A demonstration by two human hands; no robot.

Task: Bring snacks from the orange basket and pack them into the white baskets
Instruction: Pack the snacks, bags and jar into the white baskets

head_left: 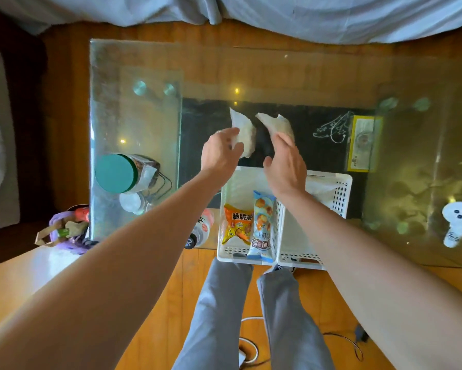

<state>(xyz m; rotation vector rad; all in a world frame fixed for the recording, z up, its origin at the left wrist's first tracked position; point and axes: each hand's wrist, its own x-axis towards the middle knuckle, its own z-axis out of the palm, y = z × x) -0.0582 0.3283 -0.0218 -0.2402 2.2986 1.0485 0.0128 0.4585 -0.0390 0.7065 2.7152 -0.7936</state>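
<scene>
Hands are both raised above the white baskets (pixel 342 194): left hand (pixel 220 153) and right hand (pixel 286 162) each pinch a pale snack packet (pixel 244 136), probably so they can be dropped in

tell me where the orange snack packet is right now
In the head view, the orange snack packet lies in the left white basket, beside the blue snack packet.

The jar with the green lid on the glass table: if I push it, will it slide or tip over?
The jar with the green lid looks wide and squat, so it probably slides rather than tips. The glass table is smooth, so it may slide easily. Its clear wall may be glass, so perhaps fragile.
</scene>
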